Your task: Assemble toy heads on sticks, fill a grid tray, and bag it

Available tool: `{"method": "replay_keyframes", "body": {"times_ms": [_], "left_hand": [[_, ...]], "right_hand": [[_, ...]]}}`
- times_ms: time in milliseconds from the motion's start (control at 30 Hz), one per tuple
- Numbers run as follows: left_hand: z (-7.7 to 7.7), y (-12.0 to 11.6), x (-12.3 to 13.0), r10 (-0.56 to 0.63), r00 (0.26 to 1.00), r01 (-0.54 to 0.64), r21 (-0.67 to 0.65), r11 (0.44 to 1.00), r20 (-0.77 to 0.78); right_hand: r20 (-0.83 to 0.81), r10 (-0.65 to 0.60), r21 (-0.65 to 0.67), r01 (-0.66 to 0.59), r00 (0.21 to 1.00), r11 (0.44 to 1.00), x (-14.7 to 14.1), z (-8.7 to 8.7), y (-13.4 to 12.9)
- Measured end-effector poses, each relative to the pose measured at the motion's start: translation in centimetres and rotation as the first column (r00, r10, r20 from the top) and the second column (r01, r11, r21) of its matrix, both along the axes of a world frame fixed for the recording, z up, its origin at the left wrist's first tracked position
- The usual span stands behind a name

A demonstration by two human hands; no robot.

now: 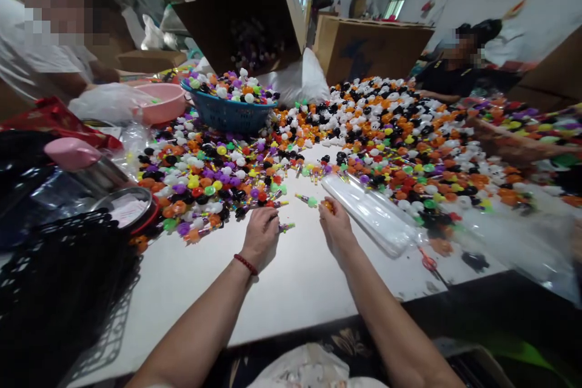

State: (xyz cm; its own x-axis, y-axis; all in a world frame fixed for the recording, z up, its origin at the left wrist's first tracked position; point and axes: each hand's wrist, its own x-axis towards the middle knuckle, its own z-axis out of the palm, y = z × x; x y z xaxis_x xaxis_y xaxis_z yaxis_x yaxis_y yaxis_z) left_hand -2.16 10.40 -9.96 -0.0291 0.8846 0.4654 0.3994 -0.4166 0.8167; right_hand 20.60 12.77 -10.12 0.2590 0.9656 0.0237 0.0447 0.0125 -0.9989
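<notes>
My left hand (pixel 262 231), a red bead bracelet on its wrist, is closed at the near edge of the toy pile. From its fingers sticks the striped stem (pixel 287 227) of a small plastic toy; the toy's head is hidden. To the right, my right hand (pixel 336 225) pinches a small orange toy (pixel 328 206), mostly covered by the fingers. On the white table (pixel 291 291), a green-headed toy (pixel 311 200) lies between the hands. A stack of clear plastic bags (pixel 377 212) is just right of my right hand.
Heaped toys (pixel 391 127) spread across the table. A blue basket (pixel 227 110) full of toys stands behind, beside a pink basin (pixel 163 100). Red-handled scissors (pixel 428 262) lie right; a black crate (pixel 68 279) stands left. Co-workers sit left and right; another person's arm (pixel 513 139) reaches in.
</notes>
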Motion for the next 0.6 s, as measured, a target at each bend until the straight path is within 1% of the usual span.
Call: {"method": "replay_keyframes", "body": {"times_ms": [33,67,100,133,200,233,267,300,367,433,467,500,533,600], "left_hand": [[-0.1,0.0,0.0,0.004,1.000,-0.004,0.020,1.000,-0.024],[-0.2,0.1,0.0,0.003,0.999,-0.001,0.038,0.999,-0.052],[-0.2,0.1,0.0,0.000,0.996,0.005,0.056,0.998,-0.085],[-0.1,0.1,0.0,-0.001,0.993,0.011,0.076,0.997,-0.119],[0.3,0.0,-0.1,0.007,0.989,0.009,0.102,0.995,-0.151],[0.6,-0.2,-0.1,0.016,0.990,0.000,0.108,0.994,-0.142],[1.0,-0.5,-0.1,0.024,0.993,-0.010,0.112,0.994,-0.120],[1.5,-0.9,0.1,0.023,0.996,-0.013,0.110,0.994,-0.088],[2.4,-1.9,0.7,-0.008,1.000,0.008,0.057,0.998,0.011],[3.1,-3.0,2.0,-0.068,0.985,0.084,-0.097,0.992,0.159],[3.4,-3.5,2.7,-0.085,0.965,0.134,-0.186,0.973,0.248],[3.5,-4.0,3.5,-0.081,0.939,0.174,-0.259,0.950,0.334],[3.6,-4.4,4.1,-0.054,0.911,0.193,-0.308,0.932,0.408],[3.7,-5.0,5.0,0.039,0.858,0.171,-0.357,0.918,0.512]], "right_hand": [[-0.176,0.036,-0.050,-0.046,0.984,0.998,-0.1,0.4,-0.5],[-0.333,0.072,-0.088,-0.106,0.940,0.990,-0.2,0.8,-1.0],[-0.457,0.106,-0.107,-0.173,0.883,0.979,-0.3,1.1,-1.5],[-0.545,0.149,-0.104,-0.242,0.825,0.965,-0.3,1.5,-1.9],[-0.643,0.209,-0.078,-0.334,0.737,0.939,-0.4,2.1,-2.8],[-0.660,0.229,-0.070,-0.363,0.715,0.929,-0.5,2.3,-3.2],[-0.658,0.247,-0.068,-0.383,0.711,0.921,-0.7,2.5,-3.5],[-0.633,0.264,-0.063,-0.389,0.727,0.919,-1.0,2.7,-3.9],[-0.519,0.292,-0.018,-0.351,0.803,0.936,-1.9,2.8,-4.7],[-0.347,0.315,0.085,-0.305,0.884,0.949,-3.2,2.9,-5.6],[-0.242,0.331,0.147,-0.302,0.912,0.942,-3.9,2.9,-6.1],[-0.130,0.354,0.201,-0.325,0.926,0.924,-4.6,2.9,-6.5],[-0.014,0.387,0.239,-0.372,0.922,0.897,-5.1,2.9,-6.8],[0.184,0.435,0.259,-0.470,0.881,0.844,-5.6,3.0,-6.5]]}}
